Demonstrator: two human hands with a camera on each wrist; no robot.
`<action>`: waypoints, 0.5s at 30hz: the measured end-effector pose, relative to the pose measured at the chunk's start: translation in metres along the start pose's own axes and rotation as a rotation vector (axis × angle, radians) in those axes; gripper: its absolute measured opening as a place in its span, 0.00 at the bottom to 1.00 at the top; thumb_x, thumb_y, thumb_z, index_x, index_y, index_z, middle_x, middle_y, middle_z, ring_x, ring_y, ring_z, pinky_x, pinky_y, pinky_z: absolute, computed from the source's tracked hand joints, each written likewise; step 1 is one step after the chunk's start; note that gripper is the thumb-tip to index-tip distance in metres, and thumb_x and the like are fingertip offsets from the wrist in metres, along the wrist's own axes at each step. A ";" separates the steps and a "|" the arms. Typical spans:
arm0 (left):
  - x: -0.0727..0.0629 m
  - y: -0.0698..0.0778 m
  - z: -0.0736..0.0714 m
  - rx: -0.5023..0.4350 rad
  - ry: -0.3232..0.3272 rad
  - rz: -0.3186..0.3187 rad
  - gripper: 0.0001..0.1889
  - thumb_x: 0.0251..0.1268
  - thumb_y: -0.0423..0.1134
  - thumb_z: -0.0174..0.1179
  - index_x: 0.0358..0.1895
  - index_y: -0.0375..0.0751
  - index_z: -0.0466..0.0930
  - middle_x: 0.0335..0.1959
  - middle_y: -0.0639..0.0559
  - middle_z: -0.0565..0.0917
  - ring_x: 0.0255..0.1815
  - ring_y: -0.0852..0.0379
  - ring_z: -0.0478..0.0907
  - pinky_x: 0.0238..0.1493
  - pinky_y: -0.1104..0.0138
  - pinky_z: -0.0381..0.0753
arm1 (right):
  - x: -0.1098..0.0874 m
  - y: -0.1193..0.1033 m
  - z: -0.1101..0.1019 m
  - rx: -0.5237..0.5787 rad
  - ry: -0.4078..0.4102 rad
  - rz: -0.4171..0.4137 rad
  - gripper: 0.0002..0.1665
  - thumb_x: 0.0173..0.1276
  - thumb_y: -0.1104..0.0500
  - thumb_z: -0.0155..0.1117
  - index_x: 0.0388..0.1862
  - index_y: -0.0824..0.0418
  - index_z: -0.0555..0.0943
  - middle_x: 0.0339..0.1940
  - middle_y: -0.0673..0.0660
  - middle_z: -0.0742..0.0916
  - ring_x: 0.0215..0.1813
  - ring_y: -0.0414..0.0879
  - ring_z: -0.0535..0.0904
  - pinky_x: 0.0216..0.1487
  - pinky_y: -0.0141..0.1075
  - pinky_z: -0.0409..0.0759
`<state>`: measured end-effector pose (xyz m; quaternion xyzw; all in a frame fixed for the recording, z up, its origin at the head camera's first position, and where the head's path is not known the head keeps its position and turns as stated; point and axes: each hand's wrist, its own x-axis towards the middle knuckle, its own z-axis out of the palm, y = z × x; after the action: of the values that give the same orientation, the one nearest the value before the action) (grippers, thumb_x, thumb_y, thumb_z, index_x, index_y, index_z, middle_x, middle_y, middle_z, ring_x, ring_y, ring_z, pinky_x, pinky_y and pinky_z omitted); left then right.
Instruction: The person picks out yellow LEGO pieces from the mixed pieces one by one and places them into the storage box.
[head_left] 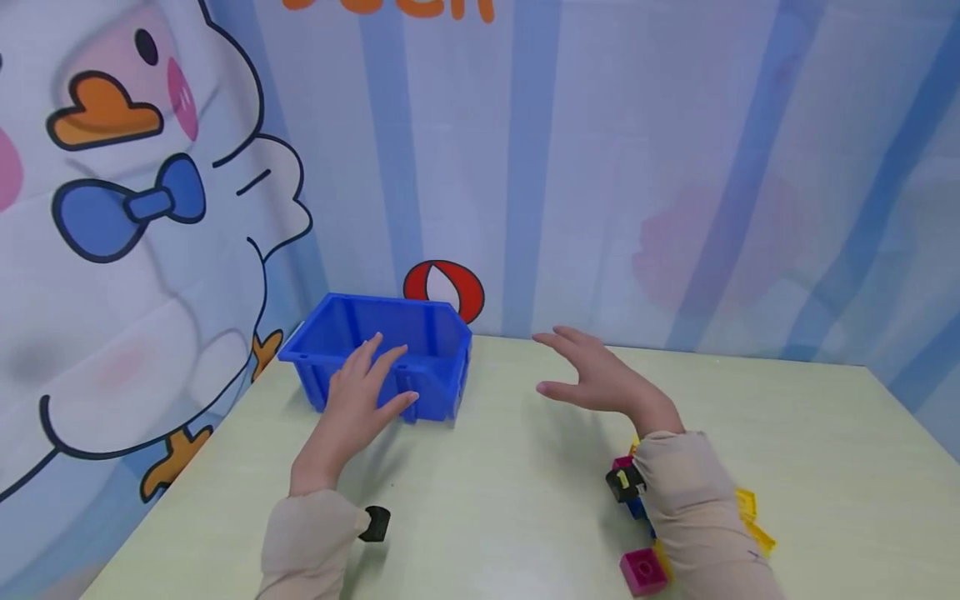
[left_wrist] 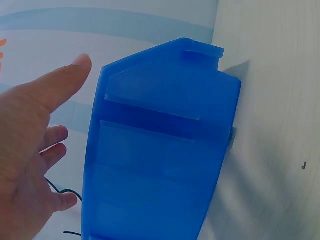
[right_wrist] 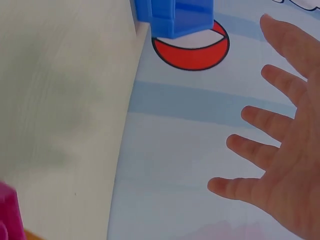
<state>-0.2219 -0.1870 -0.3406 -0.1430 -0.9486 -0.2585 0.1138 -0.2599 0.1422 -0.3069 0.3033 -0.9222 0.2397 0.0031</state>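
Note:
A blue plastic bin [head_left: 438, 392] stands at the back left of the table, its wall facing the left wrist camera [left_wrist: 150, 170]. My left hand [head_left: 358, 412] is raised in front of the bin with fingers spread and nothing in it; whether it touches the rim I cannot tell from the head view, but the left wrist view shows a gap. To the right, my right hand [head_left: 600, 375] hovers over the table, fingers extended and spread, holding nothing. Beneath the right forearm lie toy building blocks, among them a magenta block [head_left: 643, 572] and yellow pieces [head_left: 753, 521], partly hidden by the sleeve.
The pale table [head_left: 495, 500] meets a printed cloth backdrop [head_left: 600, 167] along its back edge. On the cloth are a cartoon duck and a red and white ball. Black wrist mounts [head_left: 375, 524] stick out from both sleeves.

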 end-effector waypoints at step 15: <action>0.005 -0.020 -0.020 0.059 0.044 -0.027 0.41 0.54 0.46 0.67 0.71 0.45 0.56 0.73 0.35 0.45 0.72 0.33 0.38 0.61 0.31 0.45 | 0.043 -0.014 0.033 0.086 -0.058 -0.004 0.42 0.61 0.43 0.62 0.71 0.56 0.62 0.71 0.59 0.63 0.71 0.55 0.56 0.66 0.53 0.61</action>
<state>-0.2305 -0.2129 -0.3318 -0.1211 -0.9549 -0.2351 0.1351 -0.2827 0.0935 -0.3234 0.3120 -0.9102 0.2700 -0.0363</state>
